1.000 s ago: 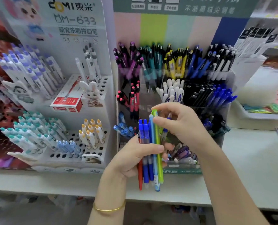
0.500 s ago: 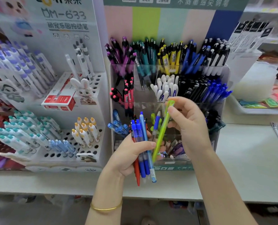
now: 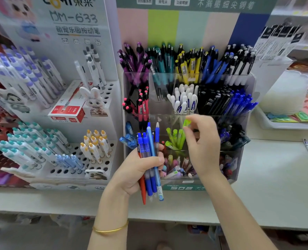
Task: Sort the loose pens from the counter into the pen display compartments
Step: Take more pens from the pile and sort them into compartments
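- While our right hand [image 3: 202,143] hovered over the clear pen display [image 3: 243,159], its grip pinched the top of a lime-green pen [image 3: 186,123] between thumb and fingertips, the barrel pointing down toward the compartment of matching green pens [image 3: 174,139].
- We could not tell whether that pen's tip was already inside the compartment; motion blur and the hand hid its lower part.
- Our left hand [image 3: 138,170] was curled tight around a bundle of loose pens [image 3: 150,159]: several blue ones, a pale blue one and a red-orange one, held upright just in front of the display.
- We judged the step as dropping the green pen in, with the bundle not yet sorted.
- Risks we saw: releasing too early could send the pen into the neighbouring compartment or onto the counter [image 3: 275,177], since the dividers are clear and hard to read.
- The green compartment looked fairly full, so a slanted entry might jam against the pens there.
- A loosened left grip could let the bundle slide out and scatter.
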Demonstrator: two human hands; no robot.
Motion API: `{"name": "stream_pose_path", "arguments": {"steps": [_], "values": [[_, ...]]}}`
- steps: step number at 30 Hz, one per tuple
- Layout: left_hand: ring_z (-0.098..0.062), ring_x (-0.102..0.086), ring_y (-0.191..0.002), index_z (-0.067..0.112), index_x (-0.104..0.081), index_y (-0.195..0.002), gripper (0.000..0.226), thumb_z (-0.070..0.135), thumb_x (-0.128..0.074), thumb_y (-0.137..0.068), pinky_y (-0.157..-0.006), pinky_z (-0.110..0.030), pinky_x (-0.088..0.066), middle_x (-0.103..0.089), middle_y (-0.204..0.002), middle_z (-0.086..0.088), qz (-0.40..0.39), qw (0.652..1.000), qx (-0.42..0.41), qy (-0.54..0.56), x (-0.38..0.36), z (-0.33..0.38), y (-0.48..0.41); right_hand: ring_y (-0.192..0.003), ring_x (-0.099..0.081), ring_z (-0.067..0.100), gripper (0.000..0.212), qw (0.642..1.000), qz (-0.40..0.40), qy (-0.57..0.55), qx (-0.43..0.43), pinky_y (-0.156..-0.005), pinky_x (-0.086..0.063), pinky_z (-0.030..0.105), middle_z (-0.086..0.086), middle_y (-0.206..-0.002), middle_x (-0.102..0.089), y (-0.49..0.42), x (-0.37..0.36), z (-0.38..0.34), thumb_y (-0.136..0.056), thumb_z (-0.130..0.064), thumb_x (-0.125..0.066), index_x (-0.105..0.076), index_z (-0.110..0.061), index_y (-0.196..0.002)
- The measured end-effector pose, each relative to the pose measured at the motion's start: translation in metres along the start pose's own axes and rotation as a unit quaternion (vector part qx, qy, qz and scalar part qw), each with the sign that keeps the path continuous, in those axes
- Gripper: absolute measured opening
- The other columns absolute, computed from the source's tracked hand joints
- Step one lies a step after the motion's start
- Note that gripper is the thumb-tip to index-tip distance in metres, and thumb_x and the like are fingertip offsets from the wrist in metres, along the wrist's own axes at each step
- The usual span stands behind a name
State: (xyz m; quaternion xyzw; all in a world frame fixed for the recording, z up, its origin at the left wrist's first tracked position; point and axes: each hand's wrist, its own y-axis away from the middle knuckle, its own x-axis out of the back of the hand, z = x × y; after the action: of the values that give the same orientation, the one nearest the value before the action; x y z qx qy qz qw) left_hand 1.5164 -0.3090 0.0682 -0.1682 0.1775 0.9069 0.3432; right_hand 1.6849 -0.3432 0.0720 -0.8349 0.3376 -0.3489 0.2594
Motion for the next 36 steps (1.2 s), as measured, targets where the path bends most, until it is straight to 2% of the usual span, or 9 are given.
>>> {"name": "stream_pose_path", "arguments": {"steps": [4,6,10,15,18,21,25,31,36], "values": [[-0.016,-0.061,-0.067,0.006,-0.058,-0.11,0.04,-0.001,-0.064,-0.071,-0.063,-0.032,-0.056,-0.068,-0.083,-0.006,-0.03,0.999,-0.02,0.016,-0.005,-0.002,-0.002,-0.087,-0.055,0.019,0.016,0.983,-0.065,0.168,0.028,-0.073,-0.045,0.028,0.001,-0.093,-0.064,0.019,-0.008,0.021,-0.084,-0.014,-0.064,-0.069,-0.012,-0.098],[-0.017,-0.062,-0.069,0.007,-0.057,-0.112,0.043,-0.001,-0.068,-0.071,-0.066,-0.032,-0.055,-0.068,-0.087,-0.008,-0.057,0.998,-0.033,0.024,-0.007,-0.003,-0.002,-0.088,-0.053,0.02,0.022,0.984,-0.067,0.166,0.019,-0.075,-0.045,0.029,0.001,-0.096,-0.063,0.023,-0.005,0.021,-0.086,-0.019,-0.059,-0.071,-0.012,-0.103],[-0.017,-0.06,-0.07,0.005,-0.053,-0.116,0.046,0.005,-0.066,-0.072,-0.064,-0.029,-0.051,-0.064,-0.086,-0.006,-0.135,0.989,-0.049,0.032,-0.008,-0.007,-0.002,-0.083,-0.056,0.007,0.024,0.998,-0.017,-0.005,-0.053,-0.076,-0.045,0.018,-0.003,-0.095,-0.06,0.01,0.013,-0.01,-0.088,-0.001,-0.059,-0.067,-0.014,-0.107],[-0.013,-0.056,-0.069,0.003,-0.047,-0.116,0.042,0.001,-0.059,-0.076,-0.061,-0.028,-0.049,-0.063,-0.083,-0.004,-0.209,0.975,-0.027,0.068,-0.014,-0.007,-0.002,-0.067,-0.055,0.006,0.018,0.957,-0.082,-0.212,-0.179,-0.057,-0.044,0.017,-0.013,-0.077,-0.06,-0.015,0.03,-0.042,-0.09,-0.01,-0.059,-0.067,-0.026,-0.095],[-0.014,-0.056,-0.067,0.002,-0.049,-0.11,0.037,0.001,-0.06,-0.075,-0.061,-0.028,-0.049,-0.062,-0.081,-0.004,-0.202,0.977,-0.016,0.064,-0.016,-0.008,-0.003,-0.07,-0.054,0.009,0.015,0.966,-0.115,-0.183,-0.144,-0.064,-0.043,0.021,-0.005,-0.086,-0.057,-0.019,0.034,-0.051,-0.086,-0.024,-0.061,-0.068,-0.029,-0.098],[-0.014,-0.053,-0.065,0.001,-0.055,-0.092,0.019,0.001,-0.062,-0.074,-0.061,-0.028,-0.048,-0.059,-0.077,-0.004,-0.198,0.979,-0.012,0.052,-0.017,-0.006,-0.003,-0.063,-0.049,0.002,0.022,0.964,-0.2,-0.13,-0.116,-0.066,-0.042,0.013,-0.005,-0.096,-0.048,-0.021,0.033,-0.053,-0.082,-0.032,-0.07,-0.069,-0.028,-0.103],[-0.013,-0.053,-0.065,0.002,-0.059,-0.089,0.014,0.003,-0.064,-0.076,-0.061,-0.028,-0.048,-0.058,-0.079,-0.006,-0.184,0.981,-0.006,0.065,-0.017,-0.005,-0.002,-0.065,-0.046,-0.003,0.024,0.963,-0.249,-0.038,-0.092,-0.068,-0.04,0.014,-0.008,-0.103,-0.043,-0.018,0.028,-0.051,-0.077,-0.031,-0.077,-0.07,-0.03,-0.099],[-0.018,-0.065,-0.08,0.008,-0.065,-0.101,0.039,0.02,-0.085,-0.069,-0.072,-0.033,-0.056,-0.066,-0.087,-0.007,-0.162,0.983,-0.005,0.083,-0.012,-0.002,-0.004,-0.057,-0.055,0.011,0.013,0.912,-0.198,-0.275,-0.231,-0.051,-0.048,0.029,0.009,-0.099,-0.057,-0.016,0.032,-0.049,-0.084,-0.012,-0.07,-0.069,-0.024,-0.086],[-0.03,-0.071,-0.087,0.005,-0.055,-0.108,0.044,-0.003,-0.069,-0.067,-0.072,-0.044,-0.06,-0.071,-0.092,-0.012,-0.088,0.989,-0.005,0.115,-0.013,0.006,0.002,-0.055,-0.052,0.011,0.004,0.911,-0.136,-0.305,-0.242,-0.043,-0.042,0.024,0.001,-0.076,-0.061,-0.014,0.027,-0.046,-0.093,-0.012,-0.058,-0.06,-0.015,-0.095]]}}
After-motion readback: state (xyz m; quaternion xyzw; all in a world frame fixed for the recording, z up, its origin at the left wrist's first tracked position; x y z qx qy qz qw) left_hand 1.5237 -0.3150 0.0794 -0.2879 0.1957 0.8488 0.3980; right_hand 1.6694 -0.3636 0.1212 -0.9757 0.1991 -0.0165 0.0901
